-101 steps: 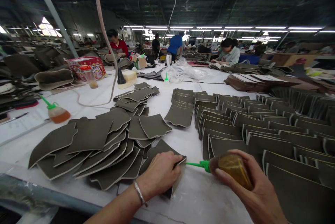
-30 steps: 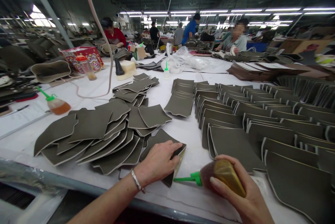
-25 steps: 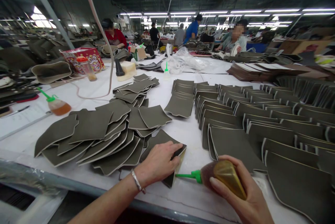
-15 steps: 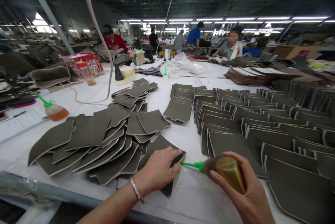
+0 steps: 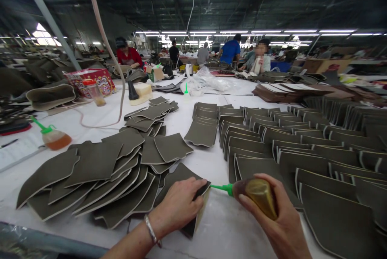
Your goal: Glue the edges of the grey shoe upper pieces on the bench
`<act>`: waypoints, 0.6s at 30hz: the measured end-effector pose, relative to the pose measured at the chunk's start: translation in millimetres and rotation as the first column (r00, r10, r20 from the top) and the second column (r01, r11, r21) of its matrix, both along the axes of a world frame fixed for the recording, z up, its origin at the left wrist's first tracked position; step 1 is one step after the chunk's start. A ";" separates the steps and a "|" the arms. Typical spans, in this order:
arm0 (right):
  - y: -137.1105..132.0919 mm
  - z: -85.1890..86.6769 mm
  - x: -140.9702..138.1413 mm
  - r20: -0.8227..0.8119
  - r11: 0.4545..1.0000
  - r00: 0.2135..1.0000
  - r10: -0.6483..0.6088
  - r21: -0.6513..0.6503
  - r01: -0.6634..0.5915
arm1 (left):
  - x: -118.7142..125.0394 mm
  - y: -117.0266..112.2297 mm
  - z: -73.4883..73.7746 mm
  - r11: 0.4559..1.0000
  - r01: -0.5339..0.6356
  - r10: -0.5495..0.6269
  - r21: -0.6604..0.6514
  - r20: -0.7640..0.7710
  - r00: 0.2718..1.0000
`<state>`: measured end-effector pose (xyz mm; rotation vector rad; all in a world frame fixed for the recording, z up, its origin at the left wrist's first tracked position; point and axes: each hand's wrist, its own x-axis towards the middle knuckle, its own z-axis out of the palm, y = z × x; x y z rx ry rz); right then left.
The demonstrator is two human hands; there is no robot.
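Note:
My left hand [image 5: 178, 205] presses flat on a dark olive cut piece [image 5: 182, 173] at the near edge of the white table [image 5: 211, 162], fingers at its right border. A squeeze bottle of amber glue [image 5: 256, 193] lies in my right hand [image 5: 273, 222], which grips it sideways. The bottle's green nozzle [image 5: 220, 187] points left and touches the piece's upper right corner, close to my left fingertips. To the left, several more olive pieces [image 5: 99, 170] lie fanned in a loose pile.
Rows of overlapped olive pieces [image 5: 287, 150] fill the table's right side. A second glue bottle [image 5: 53, 138] lies at far left. A hose [image 5: 102, 41] hangs down over the table, near a red patterned box [image 5: 90, 81]. Several other people work at the far tables.
The nozzle has travelled up along the piece's right edge from its lower end to the upper corner. My left hand stays on the piece; the view has tilted a little.

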<state>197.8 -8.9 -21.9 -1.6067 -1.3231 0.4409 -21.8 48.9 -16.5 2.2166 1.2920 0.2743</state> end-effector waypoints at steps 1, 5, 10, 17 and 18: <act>-0.6 -1.0 0.2 0.020 1.000 1.000 0.000 0.015 0.000 | 0.0 0.3 -0.2 1.000 -0.001 0.001 -0.004 0.002 1.000; -11.1 -4.0 -3.3 -0.048 0.997 0.999 0.022 -0.073 -0.025 | -0.5 1.2 -2.1 1.000 -0.004 0.004 -0.012 0.014 1.000; -11.3 -0.9 -3.1 -0.098 0.995 0.995 -0.012 -0.100 0.002 | -0.9 3.2 -4.5 1.000 -0.005 0.005 -0.009 0.052 0.999; -16.9 -2.1 -6.6 -0.100 0.991 0.995 -0.011 -0.133 -0.003 | -1.6 3.0 -1.4 1.000 -0.012 0.012 -0.008 0.028 1.000; -22.3 -2.9 -9.7 -0.132 0.987 0.991 0.004 -0.160 -0.026 | -1.7 2.4 -1.4 1.000 -0.013 0.013 -0.007 0.033 0.999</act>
